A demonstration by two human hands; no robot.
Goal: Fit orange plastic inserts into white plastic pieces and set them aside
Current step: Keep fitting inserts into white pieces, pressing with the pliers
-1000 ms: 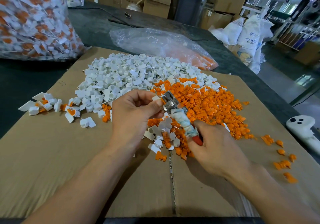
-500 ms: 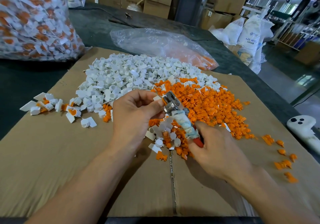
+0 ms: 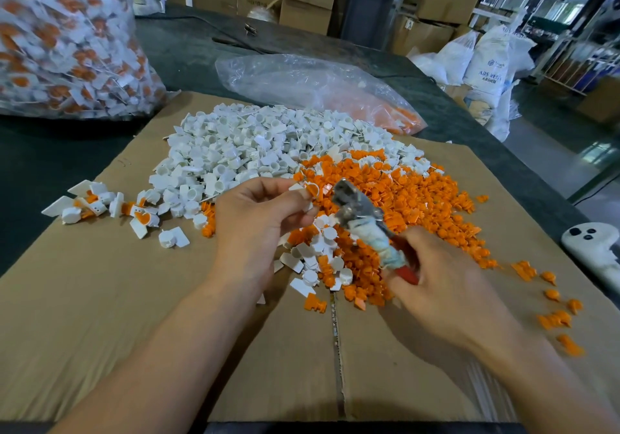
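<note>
My left hand (image 3: 265, 219) pinches a white plastic piece with an orange insert (image 3: 310, 190) between thumb and fingers, above the middle of the cardboard. My right hand (image 3: 436, 276) grips pliers (image 3: 365, 222) by their cloth-wrapped, red-tipped handle; the metal jaws point up and left, a short gap from the held piece. A heap of white pieces (image 3: 241, 151) lies behind the left hand. A heap of orange inserts (image 3: 396, 192) spreads behind and under the pliers. Several fitted white-and-orange pieces (image 3: 110, 205) lie at the cardboard's left edge.
The cardboard sheet (image 3: 134, 316) covers a dark table. A big clear bag of fitted pieces (image 3: 67, 41) stands at the back left; a flatter clear bag with orange inserts (image 3: 318, 88) lies behind the heaps. A white controller (image 3: 593, 249) rests at the right edge. Loose orange inserts (image 3: 553, 313) scatter nearby.
The pliers' jaws have drawn back to the right, off the piece in my left hand. My left hand has lifted slightly and still pinches the piece, whose orange insert now shows.
</note>
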